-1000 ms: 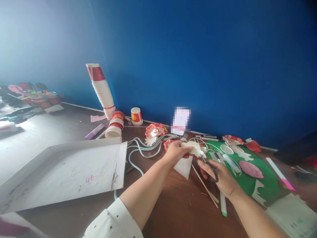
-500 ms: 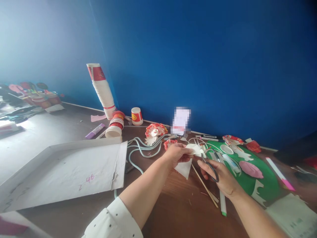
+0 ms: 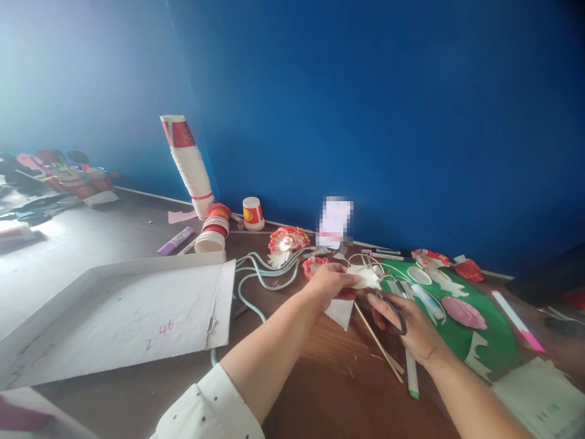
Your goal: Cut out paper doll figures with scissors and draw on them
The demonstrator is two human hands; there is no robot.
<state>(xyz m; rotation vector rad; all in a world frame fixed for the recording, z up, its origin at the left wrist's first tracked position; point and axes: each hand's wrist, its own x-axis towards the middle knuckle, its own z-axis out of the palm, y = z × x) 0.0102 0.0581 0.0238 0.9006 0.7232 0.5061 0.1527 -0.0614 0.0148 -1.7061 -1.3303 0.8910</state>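
My left hand (image 3: 329, 285) pinches a small cream-white paper piece (image 3: 363, 277) above the brown table. Right beside it, my right hand (image 3: 404, 320) has its fingers in the black handles of scissors (image 3: 393, 312); their blades are mostly hidden at the paper's edge. Under my left hand lies a white paper sheet (image 3: 340, 312). Thin wooden sticks (image 3: 379, 342) rest on the table below my hands. A green sheet (image 3: 491, 317) to the right bears a pink oval piece (image 3: 464, 313) and white paper cutouts (image 3: 445, 282).
An open white cardboard box (image 3: 137, 311) is on the left. Behind it lean stacked paper cups (image 3: 192, 174), near a single upturned cup (image 3: 253, 213). Pale blue cable (image 3: 262, 274) loops beside red-and-white cut paper (image 3: 287, 241). A pink-capped marker (image 3: 516, 320) lies far right.
The paper in my left hand has shifted slightly to the right and turned a little. My right hand stays nearly in place with the scissors.
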